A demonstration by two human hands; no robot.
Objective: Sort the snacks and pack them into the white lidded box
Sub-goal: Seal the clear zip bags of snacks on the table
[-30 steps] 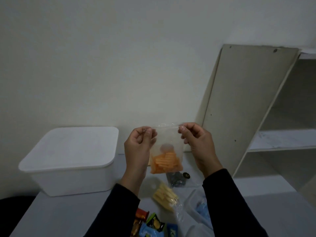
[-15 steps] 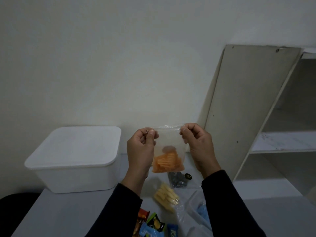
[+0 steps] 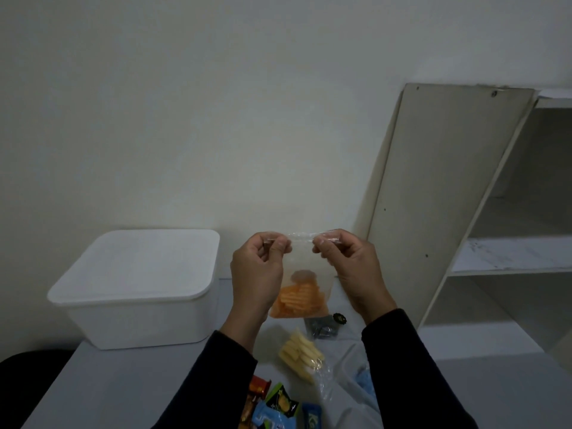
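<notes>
- Small coloured snack packets point(image 3: 278, 407) and a clear bag of pale yellow sticks point(image 3: 301, 356) lie unsorted at the worktop's point(image 3: 123, 388) near edge.
- Left hand point(image 3: 258, 274) and right hand point(image 3: 349, 267) pinch the top corners of a clear zip bag of orange ridged chips point(image 3: 301, 292), raised mid-worktop; the thumbs now sit closer together than a second ago.
- The white lidded plastic box point(image 3: 139, 283), far left, is closed; nothing visibly packed.

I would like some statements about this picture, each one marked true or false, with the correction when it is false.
1. Both hands pinch the top edge of the clear bag of orange chips. True: left hand, right hand.
2. The white box stands open. False: its lid is on.
3. The bag of pale yellow sticks lies on the table. True.
4. The chip bag rests on the box lid. False: it hangs in the air, to the right of the box.
</notes>
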